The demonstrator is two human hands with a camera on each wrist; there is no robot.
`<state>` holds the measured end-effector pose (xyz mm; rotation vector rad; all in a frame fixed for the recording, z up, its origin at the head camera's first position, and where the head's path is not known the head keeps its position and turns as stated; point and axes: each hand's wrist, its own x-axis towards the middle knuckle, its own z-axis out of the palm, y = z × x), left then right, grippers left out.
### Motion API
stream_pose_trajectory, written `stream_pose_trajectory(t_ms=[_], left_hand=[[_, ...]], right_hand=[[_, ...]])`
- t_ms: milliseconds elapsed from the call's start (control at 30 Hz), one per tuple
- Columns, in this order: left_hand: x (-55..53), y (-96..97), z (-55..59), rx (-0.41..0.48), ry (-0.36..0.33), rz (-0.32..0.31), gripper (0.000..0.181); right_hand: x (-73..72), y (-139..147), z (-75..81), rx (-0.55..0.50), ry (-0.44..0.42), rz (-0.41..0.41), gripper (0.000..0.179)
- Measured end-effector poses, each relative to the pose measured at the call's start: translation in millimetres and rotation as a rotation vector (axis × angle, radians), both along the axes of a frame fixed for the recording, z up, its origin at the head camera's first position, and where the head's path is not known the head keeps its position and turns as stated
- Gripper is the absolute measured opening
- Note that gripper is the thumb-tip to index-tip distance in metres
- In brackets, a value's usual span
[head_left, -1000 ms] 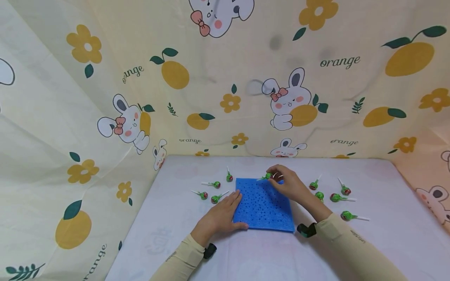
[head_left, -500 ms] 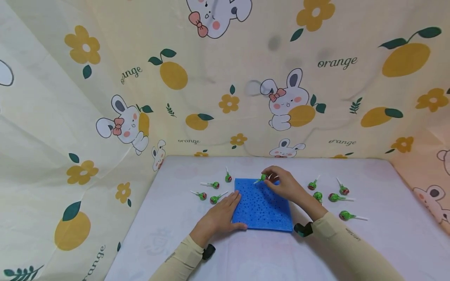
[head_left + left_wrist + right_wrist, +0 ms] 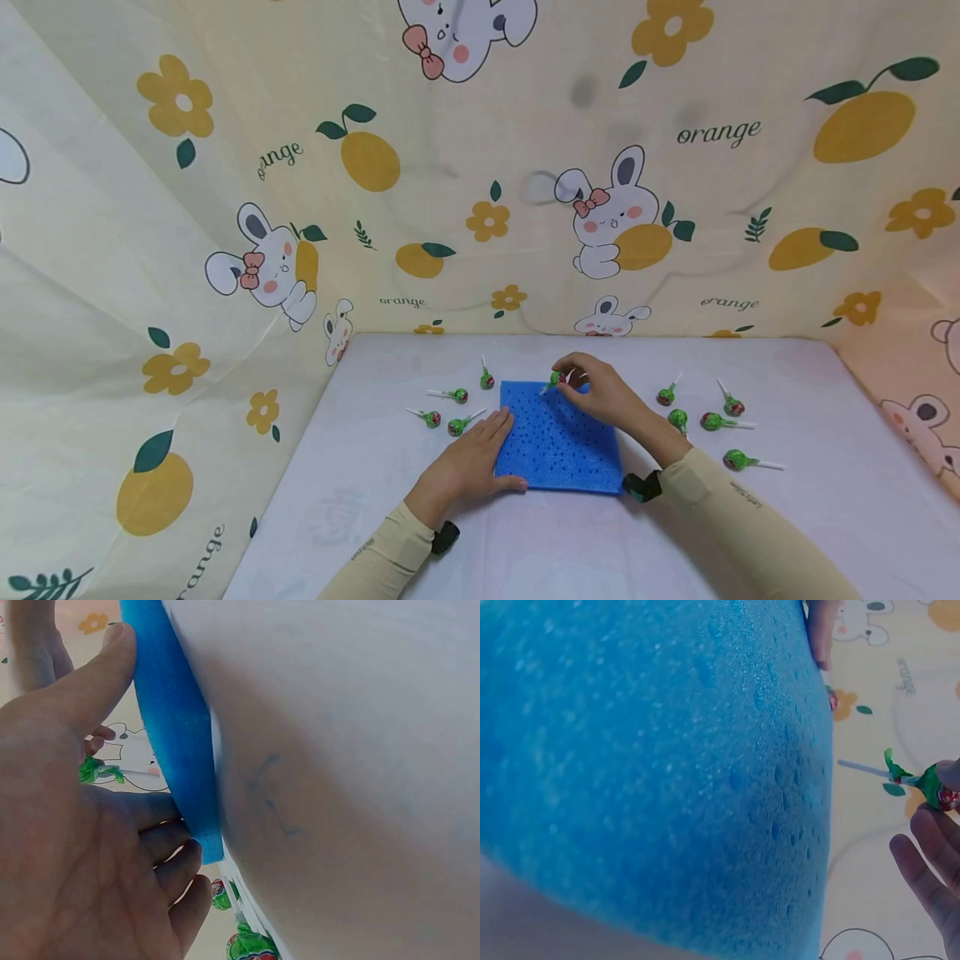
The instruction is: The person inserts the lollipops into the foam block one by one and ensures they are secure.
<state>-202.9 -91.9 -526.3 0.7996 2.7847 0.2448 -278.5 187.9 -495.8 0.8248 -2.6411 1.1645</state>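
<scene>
A square blue foam block [image 3: 558, 446], dotted with small holes, lies on the white table. My left hand [image 3: 468, 458] rests along its left side with straight fingers, the thumb at the near left corner. In the left wrist view the thumb and fingertips touch the block's edge. Over the far part of the foam, my right hand [image 3: 600, 387] pinches a green-wrapped lollipop [image 3: 555, 379] by its candy head. The lollipop's white stick [image 3: 862, 769] slants down toward the foam's top, its tip close to the surface in the right wrist view.
Left of the foam lie several green lollipops [image 3: 431, 418], one near my left fingers. More lollipops [image 3: 738, 460] are spread on the table [image 3: 555, 550] to the right, beside my right forearm. A patterned cloth [image 3: 450, 167] stands behind and at the sides.
My right hand has shifted slightly left over the foam, and the lollipop's stick has tilted from nearly level to pointing down. The left hand stays on the foam.
</scene>
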Motion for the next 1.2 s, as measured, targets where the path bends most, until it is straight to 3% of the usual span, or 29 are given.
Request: stream_pose_trajectory(t_ms=[267, 667, 1000, 1200], left_hand=[[-0.3, -0.6, -0.5, 0.000, -0.001, -0.001, 0.111], [-1.0, 0.9, -0.2, 0.000, -0.006, 0.003, 0.111], [0.0, 0.5, 1.1, -0.006, 0.000, 0.008, 0.111], [-0.1, 1.0, 0.9, -0.005, -0.004, 0.008, 0.111]], right_hand=[[-0.5, -6.7, 2.3, 0.016, -0.027, 0.008, 0.030], [-1.4, -14.9, 1.9, 0.004, 0.007, 0.032, 0.029], [-4.1, -22.2, 1.1, 0.038, -0.060, 0.012, 0.029], [-4.8, -24.0, 0.4, 0.038, -0.053, 0.020, 0.030]])
